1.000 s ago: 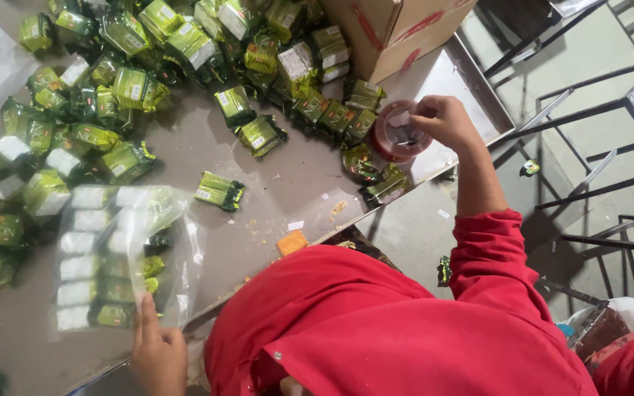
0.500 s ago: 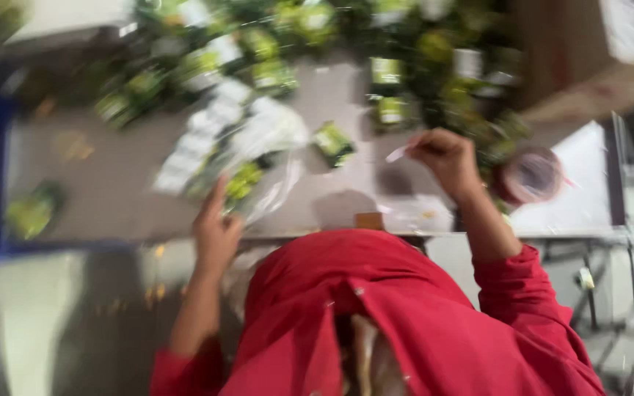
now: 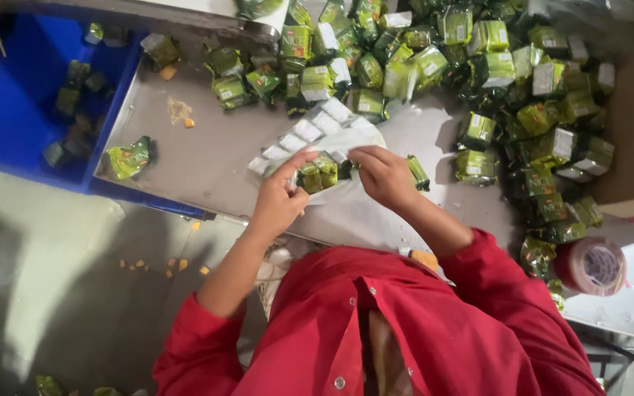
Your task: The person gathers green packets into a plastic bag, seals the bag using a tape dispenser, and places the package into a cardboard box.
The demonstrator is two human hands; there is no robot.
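Seen from above, a person in a red shirt (image 3: 405,330) leans over a grey metal table (image 3: 207,158). Both hands meet at a clear plastic bag (image 3: 332,132) lying near the table's middle, already packed with rows of small green and white packets.

The left hand (image 3: 280,202) pinches the bag's near edge, fingers closed on the film. The right hand (image 3: 383,176) grips the bag's open mouth beside it, fingers curled; it may also hold 1 packet, but the view is too small to be sure. 1 loose green packet (image 3: 418,173) lies just right of that hand.

The step in hand appears to be closing or squaring the filled bag. The next move would call for both hands to keep the film taut so the rows stay lined up.

A large heap of green packets (image 3: 493,81) covers the far and right side of the table. A roll of tape (image 3: 592,265) sits at the near right edge. A blue bin (image 3: 16,110) stands to the left.

Compared with 0.5 seconds ago, the right hand has come off the table's right side to join the left at the bag.
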